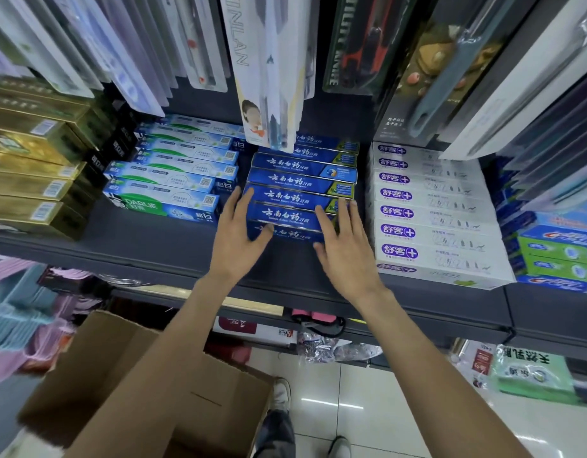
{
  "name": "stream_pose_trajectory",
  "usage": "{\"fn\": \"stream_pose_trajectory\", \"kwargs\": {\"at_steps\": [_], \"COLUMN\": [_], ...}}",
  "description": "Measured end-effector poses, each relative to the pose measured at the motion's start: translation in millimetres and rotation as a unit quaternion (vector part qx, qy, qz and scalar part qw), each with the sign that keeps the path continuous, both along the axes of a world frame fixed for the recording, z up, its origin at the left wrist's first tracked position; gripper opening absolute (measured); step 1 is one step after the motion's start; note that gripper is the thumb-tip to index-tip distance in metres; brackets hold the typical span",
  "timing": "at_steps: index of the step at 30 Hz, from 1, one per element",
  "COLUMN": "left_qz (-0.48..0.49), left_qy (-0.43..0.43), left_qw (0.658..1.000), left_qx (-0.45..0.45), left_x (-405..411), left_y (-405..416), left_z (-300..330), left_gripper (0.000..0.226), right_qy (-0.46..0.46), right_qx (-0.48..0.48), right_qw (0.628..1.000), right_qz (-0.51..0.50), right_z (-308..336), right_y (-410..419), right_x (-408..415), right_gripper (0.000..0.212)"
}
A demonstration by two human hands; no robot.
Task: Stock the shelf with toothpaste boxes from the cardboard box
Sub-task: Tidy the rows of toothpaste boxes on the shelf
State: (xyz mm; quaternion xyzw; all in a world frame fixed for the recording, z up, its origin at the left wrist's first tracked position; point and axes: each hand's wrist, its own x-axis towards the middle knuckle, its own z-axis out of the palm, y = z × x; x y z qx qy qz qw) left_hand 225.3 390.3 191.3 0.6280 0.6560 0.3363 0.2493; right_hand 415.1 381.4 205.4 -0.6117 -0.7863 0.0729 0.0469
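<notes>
Blue stack on shelf | left hand and right hand flat against stack ends, fingers straight, nothing held | carton below stack | risk: uneven push skews stack, front box tipped off shelf edge.

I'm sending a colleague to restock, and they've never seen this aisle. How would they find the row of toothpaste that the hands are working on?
Start at the dark grey shelf below the hanging blister packs. Three rows lie side by side: green-and-white Darlie boxes, dark blue boxes, then white boxes with purple logos. It is the middle row, all deep blue with white Chinese script, where the left hand and right hand rest.
</notes>
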Motion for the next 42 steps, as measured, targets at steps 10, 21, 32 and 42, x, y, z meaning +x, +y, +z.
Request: {"fn": "stream_pose_trajectory", "kwargs": {"at_steps": [10,21,32,42], "left_qz": [-0.021,-0.072,-0.097,-0.100], "left_qy": [0.029,0.005,0.091,0.126], "left_qw": [0.999,0.992,0.987,0.983], "left_qx": [-0.036,-0.102,-0.085,-0.092], "left_x": [3.2,-14.3,-9.2,-1.2], "left_y": [15.1,39.6,43.9,42.5], "left_z": [-3.1,-5.6,1.5,11.6], "left_gripper": [0.104,0.120,0.131,0.135], "right_qy": [0.014,0.086,0.030,-0.015], "right_qx": [0.033,-0.005,-0.038,-0.051], "right_qw": [0.999,0.996,0.999,0.999], "right_qz": [-0.028,0.010,-0.015,-0.012], "right_z": [-2.6,10.8,16.8,1.1], "right_y": [6.6,6.1,66.4,76.0], "right_x": [-3.9,9.3,-1.8,-0.5], "right_gripper": [0.059,0.057,0.068,0.071]}}
